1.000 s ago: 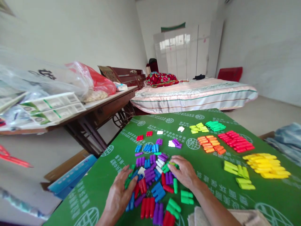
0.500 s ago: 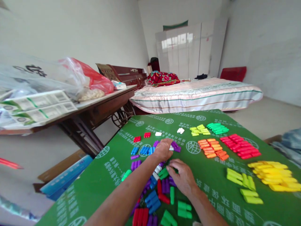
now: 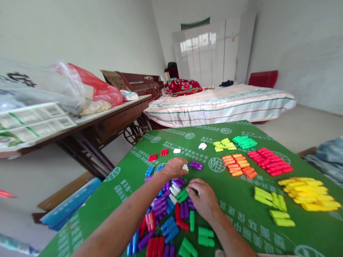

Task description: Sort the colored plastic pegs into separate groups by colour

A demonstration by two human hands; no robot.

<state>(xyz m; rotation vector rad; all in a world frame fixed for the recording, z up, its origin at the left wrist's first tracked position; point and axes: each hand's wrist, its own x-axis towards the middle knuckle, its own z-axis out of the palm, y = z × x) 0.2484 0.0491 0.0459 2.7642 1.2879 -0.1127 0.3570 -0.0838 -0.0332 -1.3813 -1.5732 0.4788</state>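
Observation:
My left hand (image 3: 174,168) is closed, its fingertips gripping a small white cap-like piece (image 3: 185,167) above the green table. A purple group of pieces (image 3: 195,165) lies just to its right. My right hand (image 3: 203,198) has bent fingers with a gap beside the thumb; its fingertips touch or nearly touch green pieces (image 3: 183,195) at the edge of a mixed pile. Around them lie white pieces (image 3: 173,198), purple ones (image 3: 184,210), red ones (image 3: 155,246) and blue ones (image 3: 169,229). My left forearm hides part of the pile.
Sorted groups line the table (image 3: 233,192): orange (image 3: 238,165), pink-red (image 3: 269,161), yellow (image 3: 308,192), lime (image 3: 264,196), bright green (image 3: 244,141) and small red pieces (image 3: 152,157). A side table with bags and boxes (image 3: 34,121) stands left; a bed (image 3: 222,105) stands beyond.
My left hand has drawn left, away from the purple group, with the white piece in its fingertips. My right hand stays by the green pieces. The view has shifted slightly.

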